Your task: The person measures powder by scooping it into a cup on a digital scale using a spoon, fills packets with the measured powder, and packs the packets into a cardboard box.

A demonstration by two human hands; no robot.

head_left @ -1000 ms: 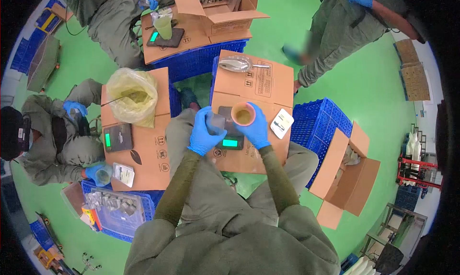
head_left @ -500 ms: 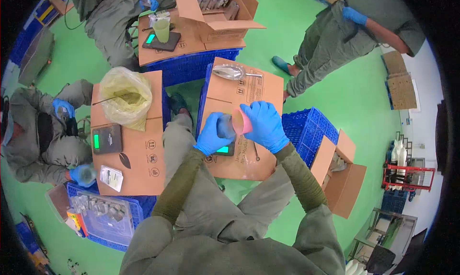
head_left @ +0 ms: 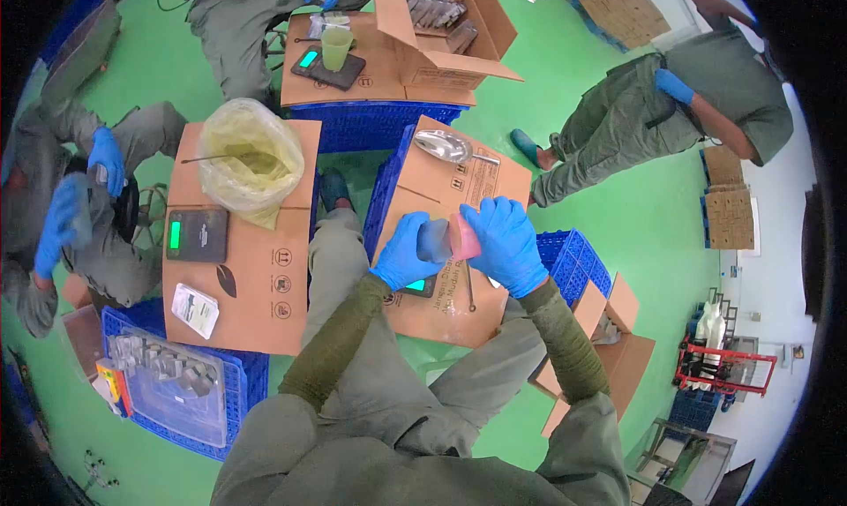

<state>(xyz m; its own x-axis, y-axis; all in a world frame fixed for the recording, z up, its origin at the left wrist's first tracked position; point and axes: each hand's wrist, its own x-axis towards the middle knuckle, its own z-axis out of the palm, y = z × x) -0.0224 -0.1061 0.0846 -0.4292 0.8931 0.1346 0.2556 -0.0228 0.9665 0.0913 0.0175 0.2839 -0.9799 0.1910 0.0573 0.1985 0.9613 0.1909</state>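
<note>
My left hand (head_left: 402, 250), in a blue glove, is closed around a small clear, greyish container (head_left: 432, 241). In my right hand (head_left: 510, 247), also gloved, is a pink cup (head_left: 463, 239), tipped on its side with its mouth against the container's opening. What is inside the two cannot be made out. Below my hands, a black digital scale (head_left: 427, 288) with a green display is partly hidden by my left hand. Beside it, a thin long-handled spoon (head_left: 470, 294) lies on the cardboard sheet (head_left: 441, 325). A metal scoop (head_left: 445, 146) rests at the sheet's far end.
To the left, another cardboard top (head_left: 256, 316) carries an open bag of yellowish powder (head_left: 238, 144), a scale (head_left: 197, 235) and a white packet (head_left: 195, 310). Co-workers sit at left and behind; another stands at right. Open cartons (head_left: 622, 365) and blue crates (head_left: 573, 259) stand around.
The pink cup has tipped further, its mouth now pressed to the container. The view has shifted slightly. At left, a co-worker's hand has lifted a clear container from beside the cardboard.
</note>
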